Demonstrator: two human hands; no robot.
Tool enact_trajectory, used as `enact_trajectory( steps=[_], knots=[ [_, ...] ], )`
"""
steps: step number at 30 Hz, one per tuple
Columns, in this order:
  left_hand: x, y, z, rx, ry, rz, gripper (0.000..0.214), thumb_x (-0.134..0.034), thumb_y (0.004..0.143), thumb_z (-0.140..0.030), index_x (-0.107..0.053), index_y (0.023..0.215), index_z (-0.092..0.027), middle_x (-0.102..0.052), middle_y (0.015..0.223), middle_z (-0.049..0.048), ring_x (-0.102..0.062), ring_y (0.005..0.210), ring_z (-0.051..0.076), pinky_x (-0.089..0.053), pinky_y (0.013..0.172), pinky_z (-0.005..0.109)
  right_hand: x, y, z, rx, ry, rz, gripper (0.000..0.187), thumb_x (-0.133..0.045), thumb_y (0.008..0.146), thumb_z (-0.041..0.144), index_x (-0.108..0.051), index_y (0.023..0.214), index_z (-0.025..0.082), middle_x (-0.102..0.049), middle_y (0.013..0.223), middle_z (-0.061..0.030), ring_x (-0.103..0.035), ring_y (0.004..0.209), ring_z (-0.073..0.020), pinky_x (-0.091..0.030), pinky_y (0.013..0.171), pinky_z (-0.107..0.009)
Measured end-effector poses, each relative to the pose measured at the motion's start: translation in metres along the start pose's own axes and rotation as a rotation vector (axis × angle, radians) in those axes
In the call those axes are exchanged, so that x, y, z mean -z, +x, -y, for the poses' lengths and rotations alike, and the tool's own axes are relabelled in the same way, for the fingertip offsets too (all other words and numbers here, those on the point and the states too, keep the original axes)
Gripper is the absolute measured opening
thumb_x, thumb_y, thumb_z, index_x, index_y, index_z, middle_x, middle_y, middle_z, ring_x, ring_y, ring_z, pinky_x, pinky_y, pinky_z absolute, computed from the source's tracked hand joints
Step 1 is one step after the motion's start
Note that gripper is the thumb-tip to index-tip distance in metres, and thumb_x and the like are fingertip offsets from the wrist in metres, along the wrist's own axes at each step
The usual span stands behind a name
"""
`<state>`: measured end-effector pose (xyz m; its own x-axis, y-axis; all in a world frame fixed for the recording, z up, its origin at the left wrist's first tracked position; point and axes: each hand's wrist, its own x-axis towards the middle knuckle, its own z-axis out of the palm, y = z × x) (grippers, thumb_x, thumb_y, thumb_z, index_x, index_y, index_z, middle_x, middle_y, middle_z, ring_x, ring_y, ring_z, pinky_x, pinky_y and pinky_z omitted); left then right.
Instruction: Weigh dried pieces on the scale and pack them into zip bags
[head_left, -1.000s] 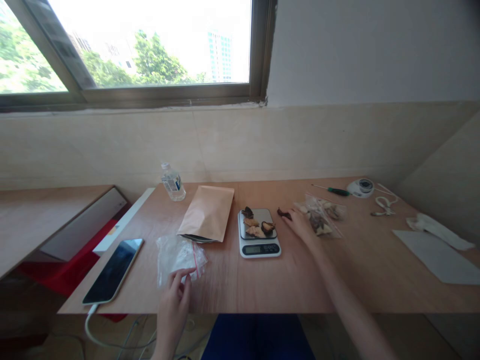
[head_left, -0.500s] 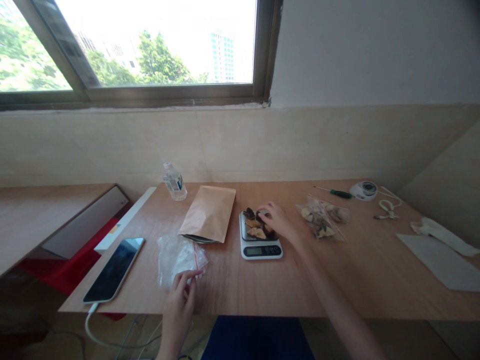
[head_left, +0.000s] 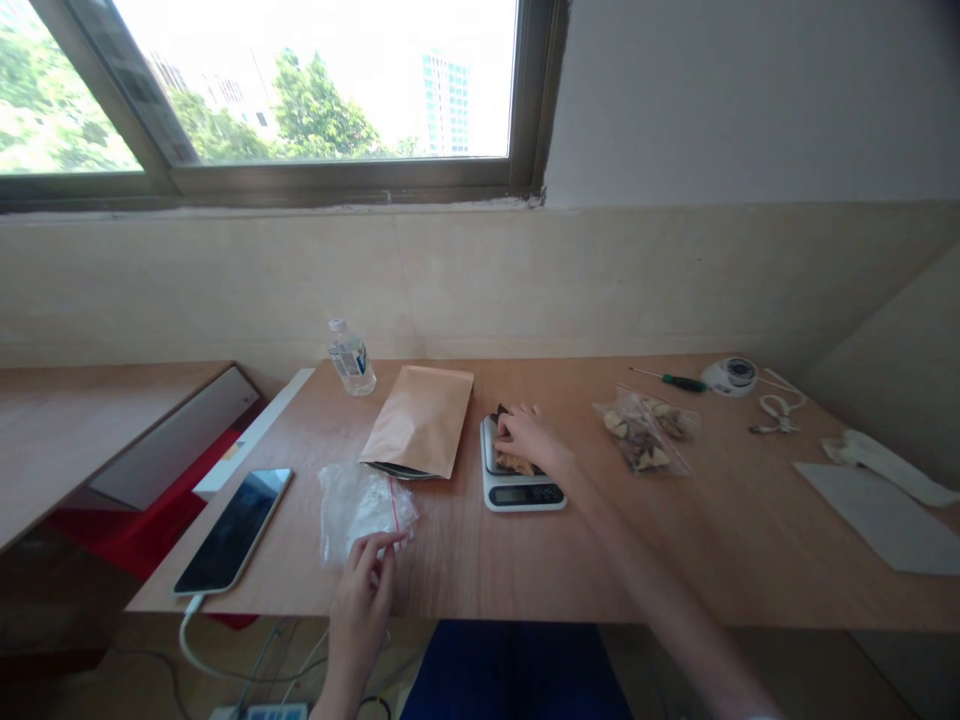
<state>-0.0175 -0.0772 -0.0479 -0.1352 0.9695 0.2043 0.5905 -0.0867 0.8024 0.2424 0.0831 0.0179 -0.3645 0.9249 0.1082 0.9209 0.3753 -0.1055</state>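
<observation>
On the tray of a white kitchen scale (head_left: pixel 527 499) lie dark brown and tan dried mushroom pieces (head_left: pixel 513 462), largely covered by my right hand (head_left: pixel 531 440). Its fingers curl down around the pieces; the exact grip is hidden. My left hand (head_left: pixel 365 575) rests at the desk's front edge, with thumb and index finger closed at the corner of clear zip bags (head_left: pixel 360 508) that have a red seal line. Behind those bags lies a brown paper pouch (head_left: pixel 421 420), its mouth toward me.
Zip bags of dried pieces (head_left: pixel 646 432) lie right of the scale. Farther right are a screwdriver (head_left: pixel 684 383), a white dome camera (head_left: pixel 729 377) with its cable, and a grey sheet (head_left: pixel 870 515). A water bottle (head_left: pixel 352 360) and a charging phone (head_left: pixel 235 530) are left.
My right hand has moved left and down over the scale tray, covering more of the dried pieces. The left hand keeps its place at the clear bags. The view has shifted slightly.
</observation>
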Motion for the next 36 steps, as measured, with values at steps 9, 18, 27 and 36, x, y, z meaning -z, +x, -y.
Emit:
enact_trajectory(
  steps=[9,18,27,36],
  knots=[
    [-0.001,0.002,-0.006,0.0,-0.004,-0.002,0.032,-0.04,0.087,-0.042,-0.062,0.096,-0.021,-0.055,0.091,0.0035,-0.05,0.05,0.01,-0.044,0.048,0.025,0.01,0.0,-0.001,0.029,0.155,-0.115,0.012,-0.061,0.08,0.029,-0.066,0.084,0.019,-0.064,0.094,-0.0074,-0.056,0.096,-0.0226,-0.033,0.085,-0.036],
    [0.009,0.02,-0.007,-0.065,0.149,-0.093,0.03,-0.038,0.089,-0.038,-0.059,0.101,-0.022,-0.055,0.1,0.0062,-0.057,0.072,0.017,-0.049,0.062,0.03,0.001,-0.067,-0.099,-0.401,0.207,-0.242,0.012,-0.06,0.076,0.025,-0.066,0.083,0.017,-0.07,0.086,-0.0082,-0.063,0.082,-0.0232,-0.041,0.071,-0.032],
    [0.005,0.099,-0.005,-0.286,0.543,-0.171,0.041,-0.047,0.083,-0.02,-0.048,0.124,-0.016,-0.044,0.128,0.0155,-0.048,0.112,0.03,-0.039,0.093,0.046,-0.027,-0.081,-0.105,-0.44,0.099,-0.11,0.02,-0.054,0.081,0.025,-0.067,0.092,0.016,-0.067,0.101,-0.0133,-0.059,0.099,-0.0283,-0.039,0.087,-0.042],
    [0.01,0.133,-0.002,-0.276,0.552,0.02,0.038,-0.046,0.08,-0.011,-0.058,0.114,-0.022,-0.057,0.123,0.0065,-0.054,0.109,0.025,-0.041,0.092,0.037,-0.019,0.012,-0.053,0.055,0.328,-0.078,0.035,-0.037,0.093,0.022,-0.057,0.121,0.017,-0.056,0.129,-0.0084,-0.05,0.119,-0.0171,-0.036,0.1,-0.03]
  ],
)
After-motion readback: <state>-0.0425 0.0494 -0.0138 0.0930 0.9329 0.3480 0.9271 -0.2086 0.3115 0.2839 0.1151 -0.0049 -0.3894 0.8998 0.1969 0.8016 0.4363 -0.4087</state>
